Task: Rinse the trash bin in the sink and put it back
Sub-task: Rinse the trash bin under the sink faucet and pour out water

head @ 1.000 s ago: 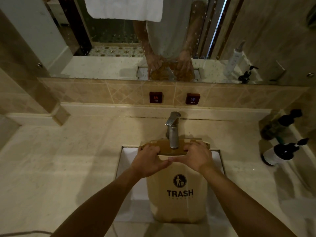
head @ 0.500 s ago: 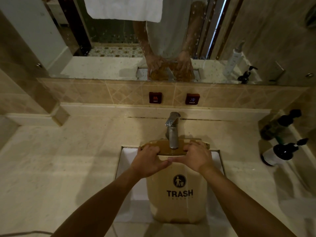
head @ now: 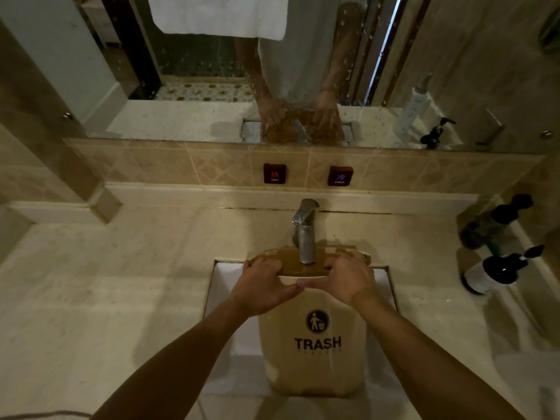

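A beige trash bin (head: 315,365) printed with "TRASH" stands upright in the white rectangular sink (head: 225,301). Its open top sits right under the metal faucet (head: 305,234), whose spout reaches over the brown interior. My left hand (head: 262,287) grips the near-left part of the rim, fingers curled over the edge. My right hand (head: 345,278) grips the near-right part of the rim the same way. The two thumbs almost meet on the front of the bin. Whether water runs from the spout is not discernible.
Marble countertop (head: 115,283) surrounds the sink. Two dark pump bottles (head: 497,272) stand at the right edge by the wall. Red HOT (head: 274,173) and COLD (head: 340,176) plaques sit on the tiled backsplash under a mirror. A white towel (head: 218,13) hangs above.
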Motion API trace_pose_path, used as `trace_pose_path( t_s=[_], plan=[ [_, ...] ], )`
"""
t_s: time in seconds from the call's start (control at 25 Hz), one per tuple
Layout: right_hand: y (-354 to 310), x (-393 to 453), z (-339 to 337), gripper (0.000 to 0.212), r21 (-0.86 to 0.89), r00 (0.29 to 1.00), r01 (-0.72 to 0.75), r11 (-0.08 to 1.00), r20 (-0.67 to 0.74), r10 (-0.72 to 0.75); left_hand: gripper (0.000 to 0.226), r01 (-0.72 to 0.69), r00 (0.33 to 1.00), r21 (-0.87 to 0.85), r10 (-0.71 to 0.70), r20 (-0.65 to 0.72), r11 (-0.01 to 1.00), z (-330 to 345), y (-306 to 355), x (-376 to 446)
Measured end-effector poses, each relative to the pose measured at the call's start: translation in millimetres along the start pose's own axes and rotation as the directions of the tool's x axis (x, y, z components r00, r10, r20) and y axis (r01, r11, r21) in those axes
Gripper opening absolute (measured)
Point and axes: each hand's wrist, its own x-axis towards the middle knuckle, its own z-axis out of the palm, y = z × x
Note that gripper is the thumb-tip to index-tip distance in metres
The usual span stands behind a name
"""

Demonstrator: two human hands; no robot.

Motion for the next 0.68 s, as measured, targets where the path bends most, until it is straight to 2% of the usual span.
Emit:
trace_pose_path(
  t_s=[0.16,0.36,0.48,0.52,0.6,0.68],
  plan=[
    [-2,-1,-1,0.079,0.002,1.0,0.0,1.0,-0.007,0.0,0.062,-0.006,1.0,-0.009,0.006,-0.001,1.0,-1,2,0],
    [0,1,1,0.067,0.023,1.0,-0.004,1.0,-0.02,0.004,0.059,-0.017,1.0,0.001,0.017,-0.026,1.0,4,-4,1],
    [1,2,3,0.069,0.016,1.0,-0.001,1.0,-0.021,0.002,0.055,-0.017,1.0,-0.018,0.017,0.004,1.0,2,-2,1],
    [1,2,4,0.072,0.016,1.0,-0.002,1.0,-0.022,0.002,0.05,-0.012,0.999,-0.052,0.014,0.035,0.999,0,-4,1],
    [1,2,3,0.082,0.018,1.0,0.005,1.0,-0.026,-0.005,0.043,0.08,0.994,-0.239,-0.06,0.089,0.968,-9,-6,3],
    [0,1,2,0.088,0.009,1.0,0.004,1.0,-0.019,-0.004,0.045,0.238,0.971,-0.496,-0.216,0.102,0.835,-27,6,12]
  ],
)
